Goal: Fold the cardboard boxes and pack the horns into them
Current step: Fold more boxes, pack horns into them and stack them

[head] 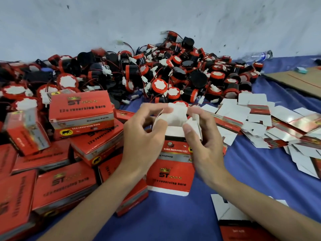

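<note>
Box [171, 164] half-erected: left hand [144, 136] and right hand [205, 136] pinch white end flaps. Thin card, light, creases easily; grip near fold lines.

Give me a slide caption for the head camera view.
Both hands, left and right, fold a red carton's white flaps beside finished boxes and piled horns.

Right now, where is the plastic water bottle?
In the head view, the water bottle lies far right against the wall, just beyond the horn pile.
</note>
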Tool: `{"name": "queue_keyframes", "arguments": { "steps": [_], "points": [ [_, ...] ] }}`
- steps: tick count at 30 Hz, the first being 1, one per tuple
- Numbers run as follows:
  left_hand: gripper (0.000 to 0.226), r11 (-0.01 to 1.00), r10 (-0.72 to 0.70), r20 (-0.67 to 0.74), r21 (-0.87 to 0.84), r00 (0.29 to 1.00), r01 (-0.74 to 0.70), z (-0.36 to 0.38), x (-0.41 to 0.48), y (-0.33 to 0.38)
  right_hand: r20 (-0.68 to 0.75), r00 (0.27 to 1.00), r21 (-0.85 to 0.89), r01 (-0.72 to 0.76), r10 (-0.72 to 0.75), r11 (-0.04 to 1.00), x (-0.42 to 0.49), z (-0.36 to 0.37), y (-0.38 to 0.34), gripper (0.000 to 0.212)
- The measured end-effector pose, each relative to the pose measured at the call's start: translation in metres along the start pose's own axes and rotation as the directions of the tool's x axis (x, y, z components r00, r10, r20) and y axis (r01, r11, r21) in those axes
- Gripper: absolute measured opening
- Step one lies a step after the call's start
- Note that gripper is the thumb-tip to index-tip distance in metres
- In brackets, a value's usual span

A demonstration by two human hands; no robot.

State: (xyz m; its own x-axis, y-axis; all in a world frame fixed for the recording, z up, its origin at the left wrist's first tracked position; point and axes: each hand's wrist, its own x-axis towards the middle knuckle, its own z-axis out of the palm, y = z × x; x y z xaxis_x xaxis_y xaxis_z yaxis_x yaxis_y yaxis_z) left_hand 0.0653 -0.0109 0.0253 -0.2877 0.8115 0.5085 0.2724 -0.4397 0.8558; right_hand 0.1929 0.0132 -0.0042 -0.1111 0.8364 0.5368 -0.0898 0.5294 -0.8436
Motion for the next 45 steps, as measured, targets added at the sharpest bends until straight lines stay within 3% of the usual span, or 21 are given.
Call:
{"name": "queue_keyframes", "arguments": {
  "steps": [3, 7, 10, 15, 18, 21, 27, 30, 33, 37, 42, 45],
  "points": [
    [0.029, 0.999, 0.01, 0.036, 0.034, 0.999, -0.012, 0.002, -0.001, 0.0, -0.073, 0.997, -0.06, 0.033, -0.037, 0.998, 0.005, -0.002, -0.004, 0.037],
    [0.028, 0.999, -0.019, 0.181, -0.041, 0.983, 0.027, 0.001, -0.001, 0.002, -0.107, 0.985, -0.146, 0.117, -0.134, 0.982, 0.006, -0.002, -0.006, 0.03],
    [0.032, 0.996, 0.075, 0.239, 0.028, 0.968, -0.084, 0.001, -0.003, 0.004, -0.102, 0.982, -0.149, 0.145, -0.161, 0.978, 0.009, -0.006, -0.008, 0.024],
    [0.031, 0.961, 0.163, 0.089, 0.211, 0.983, -0.179, 0.001, -0.002, 0.001, -0.049, 0.992, -0.039, 0.118, -0.12, 0.992, 0.006, -0.005, -0.003, 0.024],
    [0.032, 0.964, 0.171, -0.039, 0.212, 0.984, -0.159, -0.003, -0.002, -0.001, 0.121, 0.991, 0.062, 0.048, -0.055, 0.997, -0.003, 0.001, 0.002, 0.028],
    [0.028, 0.99, 0.09, -0.154, 0.123, 0.984, -0.072, -0.004, 0.001, -0.004, 0.276, 0.96, 0.09, 0.034, -0.058, 0.995, -0.004, 0.002, 0.003, 0.031],
    [0.039, 0.998, 0.049, -0.144, 0.05, 0.988, -0.042, -0.001, 0.003, -0.009, 0.127, 0.978, -0.139, 0.182, -0.165, 0.973, -0.001, 0.0, -0.004, 0.019],
    [0.031, 0.994, 0.077, -0.148, 0.083, 0.986, -0.065, -0.001, 0.004, -0.007, 0.104, 0.972, -0.088, 0.221, -0.211, 0.971, 0.002, 0.0, -0.007, 0.022],
    [0.026, 0.988, 0.127, -0.136, 0.106, 0.983, -0.113, -0.002, 0.003, -0.003, 0.086, 0.982, 0.015, 0.167, -0.168, 0.986, 0.004, -0.002, -0.009, 0.028],
    [0.021, 0.998, 0.058, -0.084, -0.023, 0.995, -0.06, -0.002, 0.003, 0.001, 0.092, 0.969, -0.07, 0.236, -0.229, 0.969, 0.005, -0.004, -0.01, 0.005],
    [0.035, 0.992, 0.126, 0.216, -0.041, 0.968, -0.12, 0.002, 0.0, 0.002, 0.002, 0.957, -0.11, 0.289, -0.29, 0.951, 0.016, -0.013, -0.014, 0.007],
    [0.039, 0.987, 0.151, 0.27, 0.012, 0.951, -0.16, 0.002, 0.003, 0.0, -0.016, 0.963, -0.106, 0.266, -0.269, 0.958, 0.018, -0.016, -0.014, 0.012]
  ]
}}
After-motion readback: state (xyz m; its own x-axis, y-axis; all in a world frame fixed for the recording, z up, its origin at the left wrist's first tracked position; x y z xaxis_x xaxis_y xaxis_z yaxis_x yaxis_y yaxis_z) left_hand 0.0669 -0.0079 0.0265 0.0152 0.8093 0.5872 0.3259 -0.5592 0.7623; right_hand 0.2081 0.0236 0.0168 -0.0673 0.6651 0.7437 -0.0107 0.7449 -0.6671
